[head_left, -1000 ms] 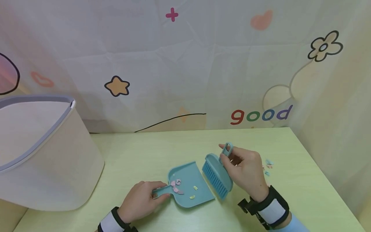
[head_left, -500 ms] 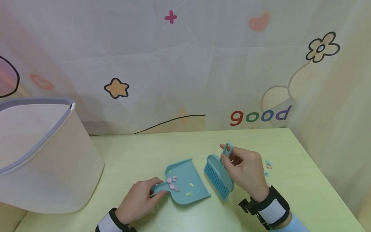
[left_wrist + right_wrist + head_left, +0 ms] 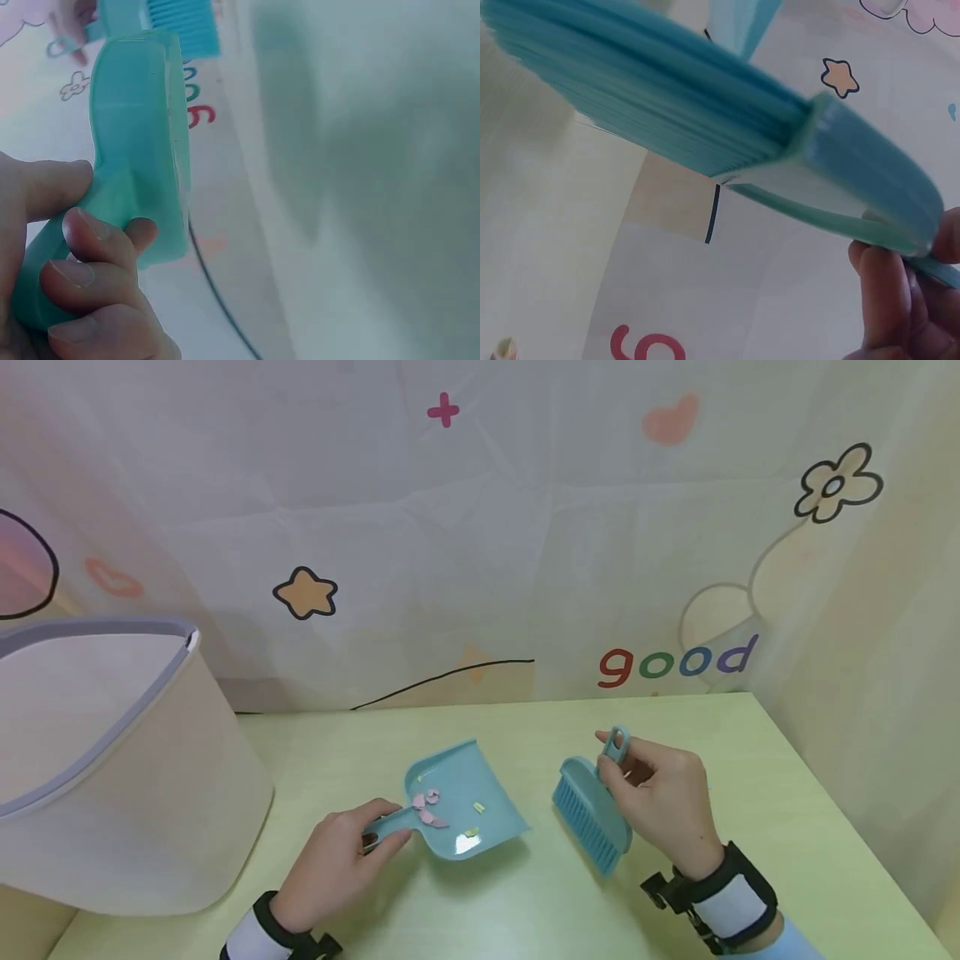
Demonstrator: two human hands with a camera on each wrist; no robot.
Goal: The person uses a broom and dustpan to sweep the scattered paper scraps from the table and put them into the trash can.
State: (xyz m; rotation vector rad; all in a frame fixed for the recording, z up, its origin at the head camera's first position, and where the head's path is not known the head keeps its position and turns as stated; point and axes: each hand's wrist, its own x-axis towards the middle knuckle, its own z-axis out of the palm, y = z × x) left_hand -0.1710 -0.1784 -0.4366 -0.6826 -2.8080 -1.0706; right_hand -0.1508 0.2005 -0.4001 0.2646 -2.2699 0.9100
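Observation:
My left hand [image 3: 333,860] grips the handle of a blue dustpan [image 3: 453,781], which hovers over the table with a shadow below it. Pink paper scraps [image 3: 427,817] lie near the handle end of the pan, and a few yellow-green bits [image 3: 478,807] lie farther out. My right hand [image 3: 667,793] pinches the looped handle of a blue hand brush [image 3: 596,810], bristles slanting down to the left. In the left wrist view, fingers wrap the handle under the dustpan [image 3: 135,135]. The right wrist view has the brush [image 3: 675,90] close up, held by its handle end.
A large white bin [image 3: 150,777] with a grey-blue rim stands on the left of the pale table [image 3: 570,910]. Behind the table hangs a printed cloth [image 3: 450,543]. A tiny scrap [image 3: 709,788] shows beside my right hand, which may hide others.
My left hand has lifted the dustpan and drawn it left and away from the brush. My right hand has moved slightly right with the brush, covering scraps seen earlier.

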